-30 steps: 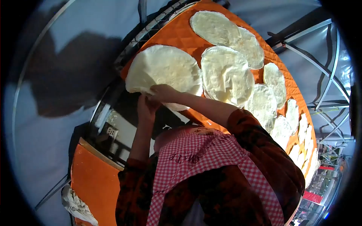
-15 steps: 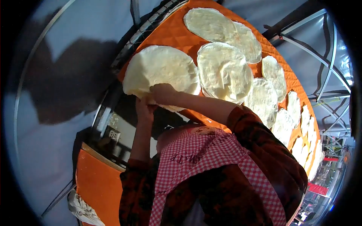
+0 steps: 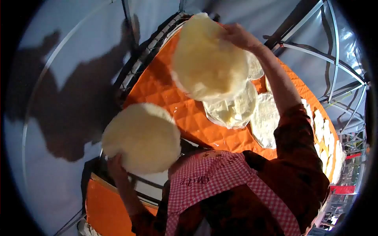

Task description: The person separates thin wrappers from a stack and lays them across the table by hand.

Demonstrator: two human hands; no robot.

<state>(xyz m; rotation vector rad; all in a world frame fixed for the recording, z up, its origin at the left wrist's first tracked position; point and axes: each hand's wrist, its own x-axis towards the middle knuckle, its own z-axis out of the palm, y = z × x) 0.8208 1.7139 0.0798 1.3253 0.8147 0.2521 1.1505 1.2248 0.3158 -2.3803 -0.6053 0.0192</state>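
My right hand (image 3: 238,36) grips the edge of a large, thin, pale flatbread (image 3: 208,65), which is raised over the far end of the orange quilted cloth and slightly blurred. At the lower left, my left hand (image 3: 115,163) holds a second round flatbread (image 3: 143,137) by its rim. That sheet hangs in front of the cloth's near edge, and its fingers are partly hidden behind it. Beneath and beside the right-hand sheet, other flatbreads lie on the cloth, including a wrinkled one (image 3: 236,108) and another (image 3: 265,120).
The orange quilted cloth (image 3: 189,118) covers a long surface, with more flatbreads (image 3: 319,126) toward the right. Pale sheeting (image 3: 90,35) hangs at the left. Metal frame poles (image 3: 311,53) stand at upper right. A second orange surface (image 3: 106,200) is at lower left.
My hands, together at one flatbread before, are now far apart with a sheet in each. The right moved up and away with one; the left moved left and down with the other.
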